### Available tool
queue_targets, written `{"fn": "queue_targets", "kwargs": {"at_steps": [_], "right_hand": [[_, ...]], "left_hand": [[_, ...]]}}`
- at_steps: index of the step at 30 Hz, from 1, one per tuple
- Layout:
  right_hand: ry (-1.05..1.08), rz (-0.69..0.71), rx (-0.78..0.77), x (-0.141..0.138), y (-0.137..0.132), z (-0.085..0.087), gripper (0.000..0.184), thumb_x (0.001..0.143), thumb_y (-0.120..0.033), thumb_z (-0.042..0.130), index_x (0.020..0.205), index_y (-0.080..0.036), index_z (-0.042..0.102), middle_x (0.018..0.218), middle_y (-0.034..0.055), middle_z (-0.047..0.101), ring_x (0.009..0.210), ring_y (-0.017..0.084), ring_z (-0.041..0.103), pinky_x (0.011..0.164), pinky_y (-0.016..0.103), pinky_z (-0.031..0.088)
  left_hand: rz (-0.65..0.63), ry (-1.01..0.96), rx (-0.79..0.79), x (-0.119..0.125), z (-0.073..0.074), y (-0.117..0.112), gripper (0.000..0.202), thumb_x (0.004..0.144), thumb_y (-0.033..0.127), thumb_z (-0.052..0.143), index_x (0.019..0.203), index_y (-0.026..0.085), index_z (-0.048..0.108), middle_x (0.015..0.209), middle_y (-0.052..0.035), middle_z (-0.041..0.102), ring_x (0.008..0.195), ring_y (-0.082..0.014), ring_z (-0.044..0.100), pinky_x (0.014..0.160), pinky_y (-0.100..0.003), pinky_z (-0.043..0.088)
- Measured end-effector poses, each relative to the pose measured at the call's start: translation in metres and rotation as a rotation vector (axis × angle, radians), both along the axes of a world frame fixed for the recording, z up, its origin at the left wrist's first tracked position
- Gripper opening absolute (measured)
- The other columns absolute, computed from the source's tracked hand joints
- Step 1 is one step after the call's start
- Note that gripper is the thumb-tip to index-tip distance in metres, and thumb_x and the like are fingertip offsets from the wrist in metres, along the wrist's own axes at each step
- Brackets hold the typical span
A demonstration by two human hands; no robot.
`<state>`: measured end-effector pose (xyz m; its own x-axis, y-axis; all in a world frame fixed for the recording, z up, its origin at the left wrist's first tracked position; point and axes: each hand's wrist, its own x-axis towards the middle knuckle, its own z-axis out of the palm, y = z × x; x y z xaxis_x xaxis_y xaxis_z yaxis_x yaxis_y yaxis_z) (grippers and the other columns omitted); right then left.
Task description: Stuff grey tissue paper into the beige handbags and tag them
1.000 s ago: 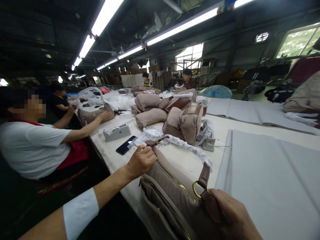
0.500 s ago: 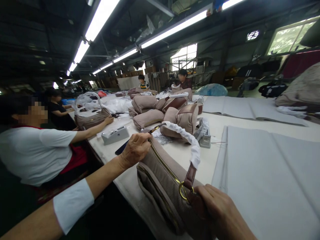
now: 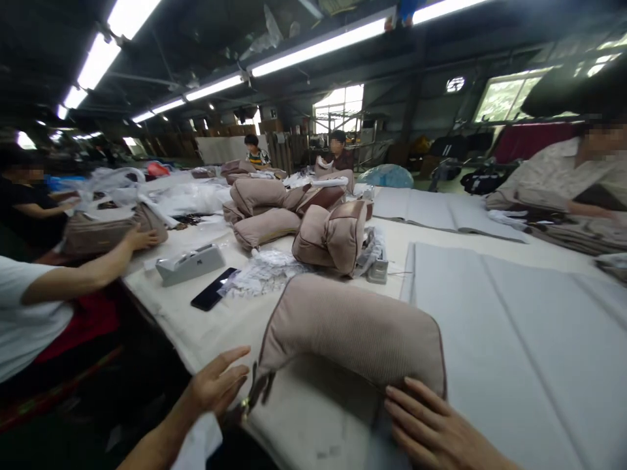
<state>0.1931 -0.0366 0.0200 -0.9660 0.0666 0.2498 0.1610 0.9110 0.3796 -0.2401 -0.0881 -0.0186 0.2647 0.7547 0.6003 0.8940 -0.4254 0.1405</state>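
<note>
In the head view a taupe, finely ribbed handbag [image 3: 353,323] lies on the table in front of me, its padded, curved side facing me. My left hand [image 3: 220,382] is just off the bag's left end, fingers stretched and apart, holding nothing. A dark strap end with a gold-coloured fitting [image 3: 245,408] hangs by that corner. My right hand [image 3: 431,421] rests with extended fingers against the bag's near right edge. The bag's handle and zip are hidden from this side.
Beyond it are several similar bags [image 3: 267,228], a phone [image 3: 214,289], a grey box-like holder [image 3: 191,264] and small white pieces in plastic [image 3: 264,271]. Large grey sheets [image 3: 490,326] lie at right. A co-worker's hand [image 3: 142,238] touches another bag at left; a person sits far right.
The handbag has been turned over so its zip and wrapped handle no longer show. My left hand has let go of its end, my right of the handle's base. The view has swung right.
</note>
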Motion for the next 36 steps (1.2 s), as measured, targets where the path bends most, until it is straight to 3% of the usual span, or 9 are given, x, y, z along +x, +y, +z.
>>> {"fn": "queue_targets", "kwargs": {"at_steps": [2,4,8,11,14,20,27,32,36], "right_hand": [[0.02,-0.054,-0.107,0.003,-0.006,-0.009,0.029,0.091,-0.02,0.043,0.114,-0.023,0.06,0.111,0.0013,0.067,0.104,0.016,0.061,0.083,0.029,0.051],[0.083,-0.099,-0.166,-0.004,-0.002,0.001,0.038,0.09,-0.021,0.041,0.127,-0.022,0.053,0.117,0.0028,0.064,0.109,0.015,0.058,0.082,0.026,0.051],[0.24,-0.388,-0.113,-0.032,0.04,0.023,0.058,0.088,-0.038,0.049,0.141,-0.02,0.033,0.141,0.0115,0.041,0.132,0.031,0.032,0.104,0.057,0.03],[0.181,-0.6,-0.19,-0.042,0.085,-0.001,0.066,0.087,-0.055,0.045,0.141,-0.019,0.033,0.142,0.0174,0.037,0.132,0.037,0.031,0.098,0.069,0.023],[0.094,-0.705,-0.279,-0.047,0.112,-0.032,0.063,0.09,-0.055,0.037,0.141,-0.019,0.033,0.142,0.0173,0.036,0.131,0.037,0.032,0.095,0.069,0.028],[0.044,-0.464,-0.31,-0.077,0.105,-0.042,0.059,0.093,-0.041,0.038,0.144,-0.02,0.022,0.146,0.0094,0.029,0.134,0.031,0.029,0.103,0.061,0.028],[0.004,-0.457,-0.46,-0.093,0.104,-0.031,0.064,0.09,-0.051,0.041,0.143,-0.019,0.026,0.146,0.0126,0.026,0.134,0.035,0.026,0.103,0.067,0.023],[0.213,-0.448,-0.465,-0.028,0.093,-0.008,0.049,0.094,-0.021,0.028,0.143,-0.023,0.028,0.145,0.008,0.034,0.133,0.019,0.032,0.106,0.043,0.037],[0.354,-0.475,-0.09,0.053,0.044,-0.035,0.065,0.08,-0.008,0.039,0.143,-0.019,0.029,0.149,0.0124,0.024,0.137,0.027,0.021,0.112,0.046,0.022]], "left_hand": [[0.054,-0.032,-0.031,-0.008,-0.006,-0.004,0.024,0.087,0.022,0.046,0.105,0.027,0.06,0.115,-0.0039,0.064,0.099,-0.0203,0.064,0.081,-0.031,0.057],[0.133,-0.09,-0.036,0.003,0.004,0.008,0.034,0.09,0.022,0.041,0.122,0.023,0.05,0.132,-0.0076,0.051,0.119,-0.0234,0.052,0.099,-0.039,0.047],[-0.079,0.073,-0.003,0.075,0.02,0.064,0.056,0.092,0.033,0.038,0.143,0.013,0.024,0.148,-0.0163,0.027,0.138,-0.031,0.019,0.11,-0.053,0.023],[-0.116,0.248,-0.067,0.122,0.003,0.104,0.064,0.089,0.052,0.039,0.141,0.016,0.03,0.145,-0.0158,0.035,0.136,-0.0335,0.024,0.109,-0.059,0.012],[-0.099,0.294,-0.136,0.133,-0.014,0.125,0.064,0.088,0.057,0.036,0.14,0.02,0.033,0.143,-0.0125,0.039,0.134,-0.0313,0.03,0.108,-0.057,0.015],[-0.077,0.336,-0.098,0.114,-0.016,0.125,0.065,0.092,0.051,0.032,0.143,0.014,0.023,0.145,-0.015,0.035,0.134,-0.0303,0.028,0.107,-0.057,0.016],[-0.021,0.189,-0.135,0.103,-0.041,0.135,0.057,0.09,0.046,0.042,0.142,0.027,0.029,0.147,-0.0089,0.033,0.135,-0.0315,0.027,0.106,-0.059,0.023],[0.017,-0.101,-0.199,0.052,-0.036,0.127,0.051,0.097,0.027,0.023,0.146,0.023,0.01,0.146,-0.0121,0.035,0.133,-0.0195,0.034,0.105,-0.041,0.037],[0.088,-0.121,-0.193,0.0,-0.069,0.072,0.06,0.093,0.024,0.034,0.147,0.025,0.007,0.15,-0.0135,0.022,0.136,-0.0261,0.027,0.107,-0.049,0.033]]}}
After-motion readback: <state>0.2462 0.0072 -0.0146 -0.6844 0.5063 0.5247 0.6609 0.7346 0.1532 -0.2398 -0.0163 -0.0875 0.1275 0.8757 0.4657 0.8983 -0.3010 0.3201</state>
